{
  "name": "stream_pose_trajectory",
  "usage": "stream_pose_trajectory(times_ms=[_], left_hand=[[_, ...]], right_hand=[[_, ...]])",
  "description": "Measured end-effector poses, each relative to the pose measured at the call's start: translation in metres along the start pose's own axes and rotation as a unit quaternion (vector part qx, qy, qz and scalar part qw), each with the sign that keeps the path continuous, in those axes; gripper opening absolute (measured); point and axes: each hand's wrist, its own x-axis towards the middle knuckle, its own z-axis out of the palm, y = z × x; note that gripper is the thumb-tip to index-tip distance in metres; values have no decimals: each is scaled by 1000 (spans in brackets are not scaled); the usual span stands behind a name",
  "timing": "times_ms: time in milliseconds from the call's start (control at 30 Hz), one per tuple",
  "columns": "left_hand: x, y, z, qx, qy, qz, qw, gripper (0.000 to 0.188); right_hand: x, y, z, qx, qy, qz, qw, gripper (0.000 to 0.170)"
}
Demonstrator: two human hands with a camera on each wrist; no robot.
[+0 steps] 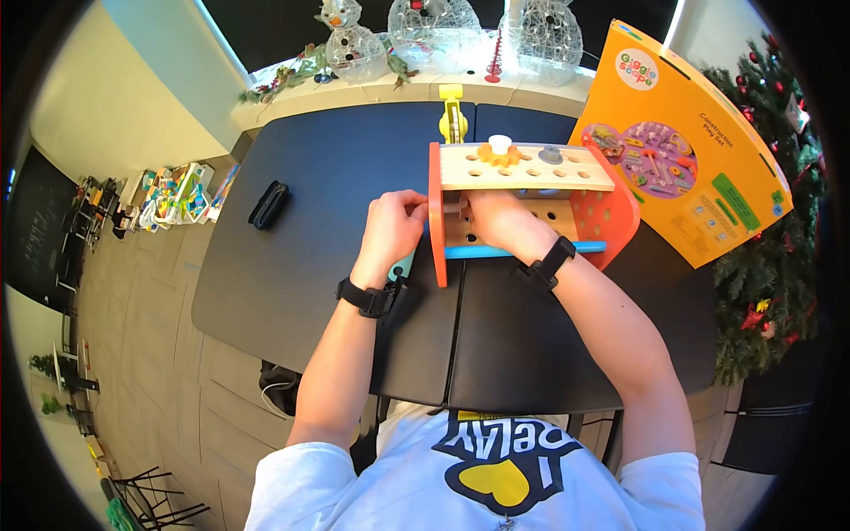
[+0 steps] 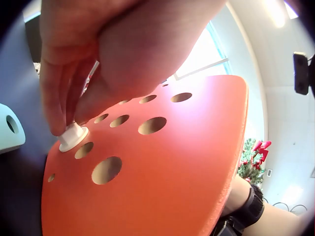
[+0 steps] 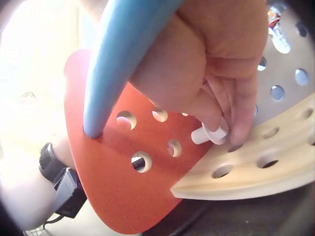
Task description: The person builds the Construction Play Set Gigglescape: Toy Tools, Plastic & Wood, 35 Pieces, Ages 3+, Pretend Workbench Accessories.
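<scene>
A toy workbench with an orange-red side panel (image 1: 436,257) and pale wooden hole boards (image 1: 460,180) stands in front of me. At the panel's outer face, my left hand (image 1: 392,228) pinches a white flanged toy piece (image 2: 74,137) between thumb and fingertips, right against the surface. My right hand (image 1: 505,221) reaches inside beneath the top board. Its fingertips pinch a white toy bolt (image 3: 206,134), the stem directed toward the panel's inner face. A blue rod (image 3: 110,73) crosses close to that hand. On the top board sit an orange gear with a white bolt (image 1: 500,157) and a grey piece (image 1: 551,156).
A yellow toy tool (image 1: 452,119) is at the workbench's back left. A teal piece (image 2: 10,129) lies beside the panel, near my left wrist. The large orange box (image 1: 682,142) stands at the right. A black case (image 1: 268,205) lies on the dark table (image 1: 328,159).
</scene>
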Motion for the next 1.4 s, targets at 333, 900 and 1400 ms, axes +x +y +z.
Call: stream_pose_trajectory(times_ms=[333,900,1400], left_hand=[[0,2,1,-15,-6,-30,999,22],[-2,5,0,0,8,-22,1000,22],[-2,4,-2,13,-5,-20,1000,22]], right_hand=[[1,-13,-14,31,-46,38,998,24],[0,-7,-2,-11,3,23,1000,28],[6,-5,0,-15,-32,37,999,29]])
